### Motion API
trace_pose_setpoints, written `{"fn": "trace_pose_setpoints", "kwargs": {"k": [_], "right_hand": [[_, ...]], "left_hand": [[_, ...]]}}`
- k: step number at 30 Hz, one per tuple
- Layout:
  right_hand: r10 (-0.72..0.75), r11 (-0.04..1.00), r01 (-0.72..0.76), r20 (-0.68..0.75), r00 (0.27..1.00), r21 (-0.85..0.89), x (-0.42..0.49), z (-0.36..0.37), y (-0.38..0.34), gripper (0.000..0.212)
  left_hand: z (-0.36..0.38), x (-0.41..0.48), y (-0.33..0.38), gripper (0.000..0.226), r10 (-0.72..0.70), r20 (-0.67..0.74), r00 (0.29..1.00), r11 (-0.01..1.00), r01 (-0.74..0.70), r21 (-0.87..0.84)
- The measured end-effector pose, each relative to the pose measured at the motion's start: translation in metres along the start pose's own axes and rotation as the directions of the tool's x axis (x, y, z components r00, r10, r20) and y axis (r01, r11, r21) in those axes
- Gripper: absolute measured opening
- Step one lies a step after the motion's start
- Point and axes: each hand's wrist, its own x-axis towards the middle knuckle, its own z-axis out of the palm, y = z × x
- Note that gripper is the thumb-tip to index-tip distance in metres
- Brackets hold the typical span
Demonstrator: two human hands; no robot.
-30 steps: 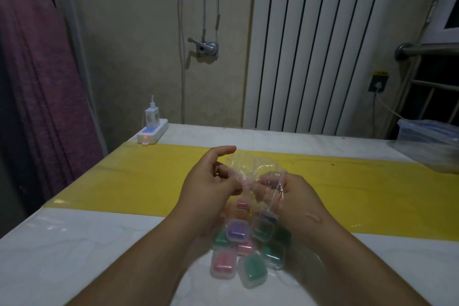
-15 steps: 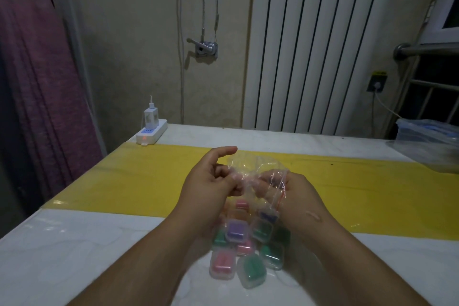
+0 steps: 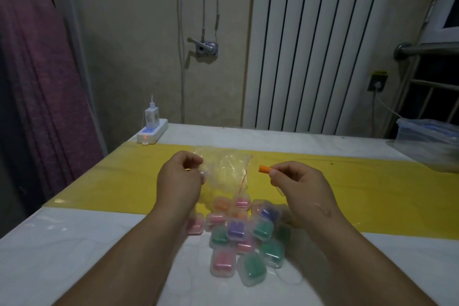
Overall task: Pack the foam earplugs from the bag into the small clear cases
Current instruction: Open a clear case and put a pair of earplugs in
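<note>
A crumpled clear plastic bag hangs over the yellow strip of the table, and my left hand grips its left edge. To the right of the bag, my right hand pinches an orange foam earplug between thumb and forefinger. Below both hands lies a heap of small clear cases with pink, green, purple and orange earplugs inside. Part of the heap is hidden by my wrists.
The table is white with a yellow band across it. A white power strip with a charger sits at the back left corner. A clear plastic box stands at the far right. A radiator and wall are behind.
Both hands were together at the bag's mouth. Now they are apart: my right hand has drawn away to the right with an orange earplug, and my left keeps the bag.
</note>
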Motion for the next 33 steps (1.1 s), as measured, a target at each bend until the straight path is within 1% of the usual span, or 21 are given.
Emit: {"fn": "trace_pose_setpoints", "kwargs": {"k": [4,6,8,10,13,16,20,23,26,29,31,33], "right_hand": [[0.019,0.997,-0.017,0.026,0.999,-0.08,-0.001,-0.001,0.002,0.016],[0.019,0.992,-0.015,0.035,0.999,-0.122,0.0,-0.002,0.004,0.014],[0.024,0.988,-0.019,0.035,0.999,-0.152,0.003,-0.005,0.007,0.013],[0.032,0.985,-0.028,0.022,0.999,-0.172,0.005,-0.008,0.01,0.012],[0.042,0.981,-0.041,0.0,0.999,-0.19,0.009,-0.013,0.013,0.014],[0.049,0.977,-0.051,-0.015,0.999,-0.208,0.011,-0.019,0.013,0.013],[0.089,0.965,-0.101,-0.063,0.994,-0.242,0.016,-0.025,0.018,0.013],[0.131,0.958,-0.147,-0.08,0.988,-0.246,0.019,-0.027,0.021,0.016],[0.15,0.947,-0.175,-0.11,0.983,-0.27,0.02,-0.032,0.02,0.019],[0.168,0.94,-0.201,-0.139,0.976,-0.275,0.02,-0.037,0.018,0.018],[0.185,0.936,-0.222,-0.157,0.97,-0.271,0.021,-0.04,0.019,0.017],[0.193,0.936,-0.235,-0.178,0.965,-0.26,0.025,-0.044,0.02,0.015]], "left_hand": [[-0.004,0.007,-0.01,0.031,-0.06,-0.049,0.997,0.992,0.065,0.112],[-0.007,0.006,-0.011,0.029,-0.091,-0.029,0.995,0.982,0.095,0.166],[-0.009,0.004,-0.01,0.026,-0.096,0.004,0.995,0.967,0.092,0.237],[-0.012,0.005,-0.009,0.028,-0.086,-0.003,0.996,0.951,0.083,0.296],[-0.014,0.003,-0.004,0.028,-0.01,-0.071,0.997,0.927,0.036,0.373],[-0.01,-0.004,0.004,0.026,0.105,-0.062,0.993,0.909,-0.071,0.411],[0.0,-0.009,0.016,0.022,0.202,0.09,0.975,0.873,-0.221,0.434],[0.01,-0.014,0.031,0.025,0.254,0.214,0.943,0.85,-0.324,0.416],[0.031,-0.017,0.044,0.031,0.247,0.357,0.901,0.836,-0.384,0.393],[0.059,-0.019,0.052,0.035,0.23,0.453,0.861,0.846,-0.407,0.344],[0.079,-0.019,0.052,0.04,0.215,0.5,0.839,0.824,-0.431,0.368],[0.097,-0.017,0.05,0.042,0.168,0.553,0.816,0.785,-0.45,0.425]]}}
